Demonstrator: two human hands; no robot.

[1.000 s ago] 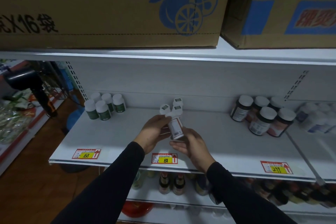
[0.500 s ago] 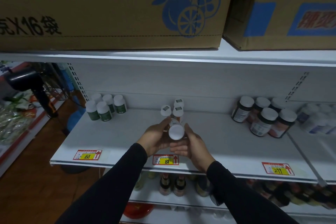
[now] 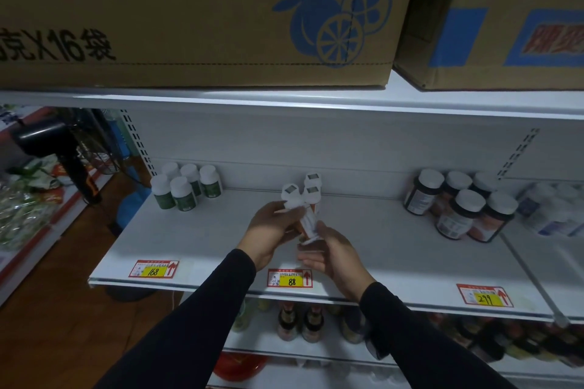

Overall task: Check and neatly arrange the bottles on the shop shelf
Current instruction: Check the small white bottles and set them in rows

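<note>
1. The left hand (image 3: 268, 227) grips the upper part of a small white-capped bottle (image 3: 308, 219), fingers curled round it near the cap. The right hand (image 3: 331, 254) holds the bottle's base from below, fingers bent under it.
2. The bottle is tilted between both hands, lifted clear of the shelf (image 3: 395, 249), its label turned up as if for checking.
3. Just behind the hands stand three matching bottles (image 3: 311, 188) with grey-marked caps, close together near the shelf's back.
4. Well to the left of the hands sits a tight cluster of green-labelled bottles (image 3: 185, 188); well to the right, a group of dark jars (image 3: 461, 205) with white lids.
5. In front of the hands, on the shelf edge, is the price tag marked 88 (image 3: 290, 278).
6. Judgement: the side groups look tidy already; the held bottle is being inspected and has yet to be set back with its three fellows.
</note>
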